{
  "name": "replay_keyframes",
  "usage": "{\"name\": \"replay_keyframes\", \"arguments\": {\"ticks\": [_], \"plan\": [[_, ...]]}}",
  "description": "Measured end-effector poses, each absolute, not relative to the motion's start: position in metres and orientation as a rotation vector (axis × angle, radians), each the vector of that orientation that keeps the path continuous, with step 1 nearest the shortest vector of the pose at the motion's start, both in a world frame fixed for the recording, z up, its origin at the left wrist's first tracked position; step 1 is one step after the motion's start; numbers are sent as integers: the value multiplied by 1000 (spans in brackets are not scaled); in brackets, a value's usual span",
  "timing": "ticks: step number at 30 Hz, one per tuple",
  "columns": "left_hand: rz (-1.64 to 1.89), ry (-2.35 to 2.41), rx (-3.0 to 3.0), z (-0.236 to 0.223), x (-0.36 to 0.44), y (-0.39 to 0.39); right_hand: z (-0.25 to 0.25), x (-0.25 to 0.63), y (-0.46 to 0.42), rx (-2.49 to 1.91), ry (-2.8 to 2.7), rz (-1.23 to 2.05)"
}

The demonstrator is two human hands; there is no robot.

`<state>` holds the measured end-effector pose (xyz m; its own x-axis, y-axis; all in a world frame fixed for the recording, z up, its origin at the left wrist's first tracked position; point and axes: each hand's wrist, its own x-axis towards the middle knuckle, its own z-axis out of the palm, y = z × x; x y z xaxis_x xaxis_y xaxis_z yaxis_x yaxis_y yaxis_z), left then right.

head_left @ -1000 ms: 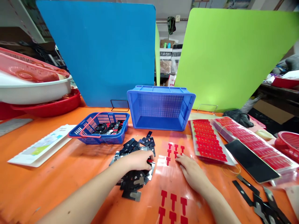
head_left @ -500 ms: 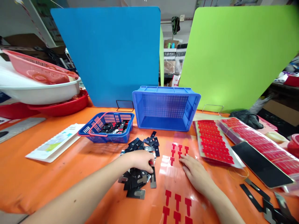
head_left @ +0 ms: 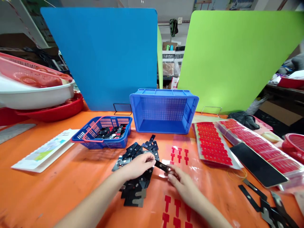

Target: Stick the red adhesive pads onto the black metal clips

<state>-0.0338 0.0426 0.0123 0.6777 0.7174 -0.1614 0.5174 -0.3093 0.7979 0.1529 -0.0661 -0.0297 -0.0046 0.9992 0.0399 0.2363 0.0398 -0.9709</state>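
Over the orange table, a small flat black metal piece (head_left: 161, 165) with a hole is stretched between my two hands. The thumb and fingers of my left hand (head_left: 141, 164) pinch its left end. My right hand (head_left: 181, 181) has its fingers closed at the other end, partly covering it. Beneath and left of my left hand lies a pile of similar black and silver metal pieces (head_left: 137, 193). Red T-shaped stickers (head_left: 180, 158) sit on a clear sheet just beyond my right hand, and larger-looking ones (head_left: 167, 202) lie nearer to me.
A blue basket (head_left: 102, 144) with a pink handle holds more metal pieces. Behind stands a blue crate (head_left: 163, 126) on its side. To the right are sheets of red stickers (head_left: 212, 142), a black phone (head_left: 258, 164) and loose metal pieces (head_left: 268, 205). A folded white card (head_left: 45, 150) lies left.
My left hand has come up from the pile with a black metal piece. My right hand has left the red stickers and closed on the piece's other end. The view has shifted slightly.
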Motion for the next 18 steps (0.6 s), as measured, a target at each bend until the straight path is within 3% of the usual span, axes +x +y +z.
{"name": "replay_keyframes", "arguments": {"ticks": [5,11,15,18], "plan": [[380,911,1792,11,-15,17,-24,160,-64,-1395,-1300,1018],[74,748,1665,7,-5,3,-22,167,-64,-1545,-1585,847],[349,821,1471,-2,-1,3,-39,175,-59,-1778,-1745,519],[595,916,1038,-8,5,8,-42,179,-59,-1778,-1977,448]]}}
